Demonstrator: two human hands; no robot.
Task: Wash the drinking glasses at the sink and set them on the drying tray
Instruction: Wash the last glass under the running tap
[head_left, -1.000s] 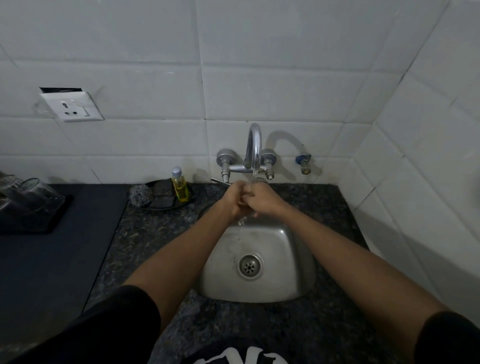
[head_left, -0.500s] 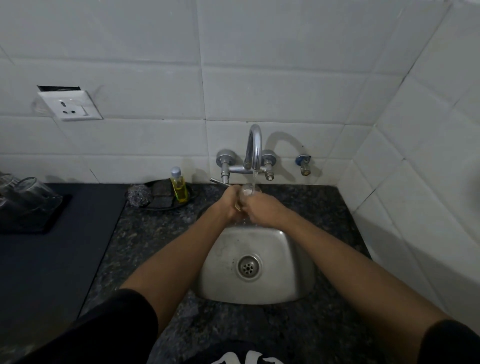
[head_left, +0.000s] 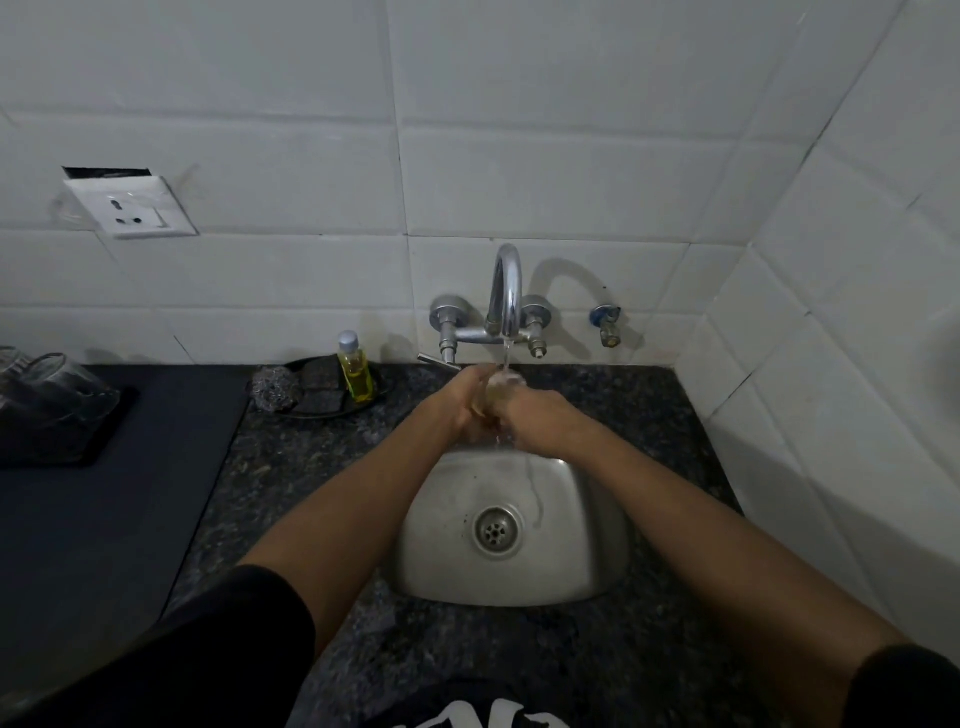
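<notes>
A clear drinking glass (head_left: 500, 387) is held upright under the chrome tap (head_left: 506, 291), between both of my hands. Water runs from the spout into its mouth and spills down into the steel sink (head_left: 582, 540). My left hand (head_left: 460, 402) wraps its left side and my right hand (head_left: 535, 418) wraps its right side; most of the glass is hidden by my fingers. At the far left, several washed glasses (head_left: 47, 382) lie on the dark drying tray (head_left: 78, 452).
A small yellow soap bottle (head_left: 354, 371) stands on a dark dish with scrub pads (head_left: 298, 389) left of the tap. A second wall valve (head_left: 605, 325) is to the right. White tiled wall closes in on the right. A socket (head_left: 132, 205) is on the back wall.
The glass has turned upright under the running stream and my hands have shifted slightly around it. A second ago my hands covered the glass closely.
</notes>
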